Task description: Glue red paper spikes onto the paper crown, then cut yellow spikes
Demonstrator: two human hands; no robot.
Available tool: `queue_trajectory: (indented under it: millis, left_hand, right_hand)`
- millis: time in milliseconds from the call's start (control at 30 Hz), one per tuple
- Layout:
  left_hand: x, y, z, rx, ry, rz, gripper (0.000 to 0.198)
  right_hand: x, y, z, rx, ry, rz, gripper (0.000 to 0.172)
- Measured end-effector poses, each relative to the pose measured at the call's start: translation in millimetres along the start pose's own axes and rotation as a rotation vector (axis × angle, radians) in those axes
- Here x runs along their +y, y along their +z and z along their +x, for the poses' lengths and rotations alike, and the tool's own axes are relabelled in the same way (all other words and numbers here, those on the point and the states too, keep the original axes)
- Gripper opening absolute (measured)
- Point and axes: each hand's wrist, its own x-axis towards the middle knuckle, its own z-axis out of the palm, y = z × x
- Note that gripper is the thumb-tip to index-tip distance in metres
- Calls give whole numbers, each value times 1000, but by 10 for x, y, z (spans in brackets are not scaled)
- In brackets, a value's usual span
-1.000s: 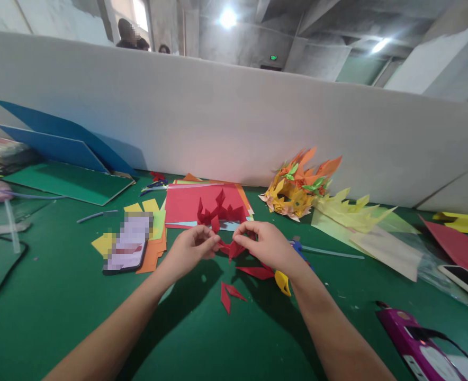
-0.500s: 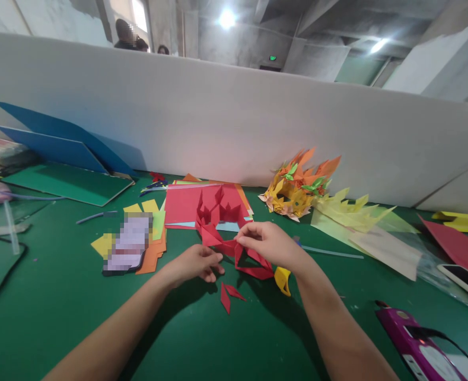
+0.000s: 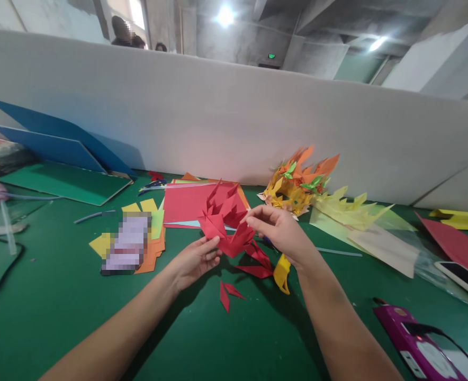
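Between my hands is a red folded-paper ring [image 3: 222, 219] with pointed tips, tilted and held a little above the table. My left hand [image 3: 197, 260] grips its lower left side, thumb in front. The thumb and forefinger of my right hand [image 3: 272, 226] pinch its right side. Just below lie red folded-paper pieces [image 3: 257, 264], partly behind the ring. Two small red paper diamonds [image 3: 226, 295] rest on the table in front. A yellow folded-paper piece [image 3: 282, 274] lies under my right wrist.
Coloured paper sheets [image 3: 182, 203] lie behind the ring. At left are a phone [image 3: 126, 243] on paper squares and blue boards [image 3: 55, 143]. Orange and yellow paper crowns [image 3: 293, 185] stand back right. A purple power strip [image 3: 416, 338] with a black cable lies front right.
The red paper ring has been lifted and tilted, leaving red folded pieces on the table. My left hand has moved up and closed on its side; my right hand has shifted slightly right.
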Motion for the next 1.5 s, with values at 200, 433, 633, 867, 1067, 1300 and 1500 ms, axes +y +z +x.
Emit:
queue_trajectory:
  millis: [200, 433, 633, 867, 1067, 1300, 1500]
  left_hand:
    - [-29, 41, -21, 11, 7, 24, 11]
    - [-29, 93, -50, 42, 41, 30, 12]
    - [-45, 84, -43, 24, 76, 35, 20]
    - [-42, 107, -48, 53, 79, 8, 19]
    - [-42, 113, -43, 62, 61, -12, 17]
    - [-52, 94, -27, 49, 54, -38, 17]
    - [-47, 114, -51, 46, 51, -46, 16]
  right_hand:
    - [153, 46, 54, 247, -54, -96, 22]
    - [134, 151, 17, 198, -27, -346, 14]
    - [90, 216, 0, 186, -23, -367, 11]
    - [83, 246, -13, 172, -5, -379, 12]
    - [106, 245, 0, 147, -4, -315, 12]
    - [128, 238, 6, 140, -11, -244, 12]
    - [135, 242, 11, 147, -13, -215, 12]
